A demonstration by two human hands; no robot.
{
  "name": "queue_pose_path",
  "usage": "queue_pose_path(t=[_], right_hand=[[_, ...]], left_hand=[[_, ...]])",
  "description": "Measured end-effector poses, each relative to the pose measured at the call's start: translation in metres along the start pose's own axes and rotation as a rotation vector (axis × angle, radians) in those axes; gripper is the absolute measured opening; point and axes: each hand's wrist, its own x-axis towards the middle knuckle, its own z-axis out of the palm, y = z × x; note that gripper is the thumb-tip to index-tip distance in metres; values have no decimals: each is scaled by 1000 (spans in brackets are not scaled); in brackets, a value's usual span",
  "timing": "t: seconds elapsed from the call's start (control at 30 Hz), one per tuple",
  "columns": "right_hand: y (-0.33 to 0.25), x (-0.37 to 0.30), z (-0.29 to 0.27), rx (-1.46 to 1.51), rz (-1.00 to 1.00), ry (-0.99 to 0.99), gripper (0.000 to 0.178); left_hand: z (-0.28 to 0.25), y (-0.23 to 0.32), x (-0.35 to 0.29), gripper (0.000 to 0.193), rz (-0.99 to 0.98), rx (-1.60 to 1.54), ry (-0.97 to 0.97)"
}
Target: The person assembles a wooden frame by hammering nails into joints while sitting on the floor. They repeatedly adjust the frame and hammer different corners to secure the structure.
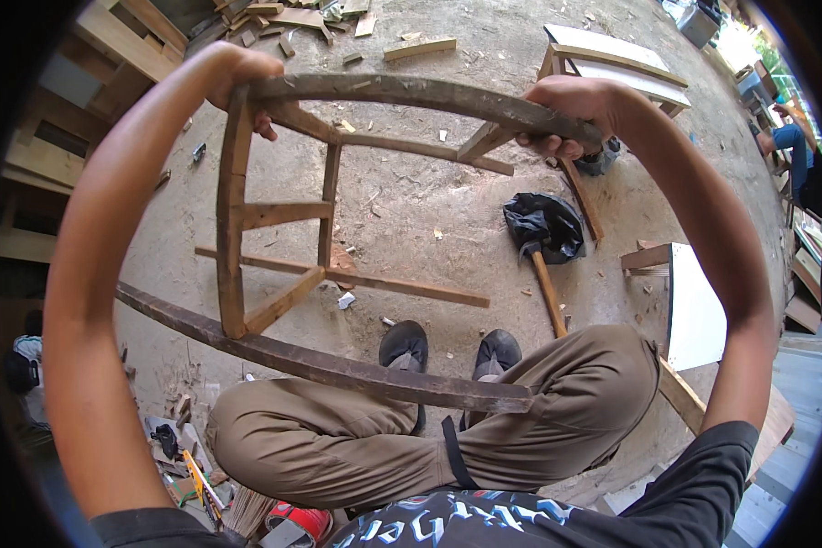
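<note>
With both arms stretched forward, I hold a partly joined wooden frame (402, 88) tilted up over my lap. My left hand (245, 80) wraps round its upper left corner, where an upright meets the long dark rail. My right hand (575, 108) grips the right end of that same rail, fingers curled underneath. Crosspieces and uprights form an open box shape at the left. A second dark rail (338, 363) runs along the lower side, above my knees. Beyond the frame, a hammer (547, 290) with a wooden handle lies against a black plastic bag (546, 225).
White-topped wooden pieces stand at the right (697, 310) and far right (612, 66). Wood offcuts (292, 16) are heaped at the back. Stacked boards (110, 73) line the left. A handsaw (197, 475) and a brush (245, 511) lie near my left side. Another person (790, 142) sits far right.
</note>
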Motion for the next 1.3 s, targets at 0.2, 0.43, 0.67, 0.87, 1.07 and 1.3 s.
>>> queue_pose_path(t=[0.2, 0.43, 0.67, 0.87, 1.07, 1.3], right_hand=[[37, 48, -10, 99, 176, 0, 31], [73, 75, -40, 89, 97, 91, 30], [72, 92, -55, 62, -92, 168, 57], [94, 97, -100, 161, -111, 749, 69], [182, 139, -57, 54, -609, 638, 51], [131, 173, 0, -64, -786, 804, 64]], left_hand=[[16, -7, 67, 38, -56, 156, -151], [46, 49, 97, 65, 451, 1011, 496], [134, 84, 89, 71, 1199, 827, 137], [145, 68, 124, 60, 1227, 902, 588], [148, 87, 110, 52, 1160, 929, 452], [164, 100, 123, 53, 1273, 857, 431]])
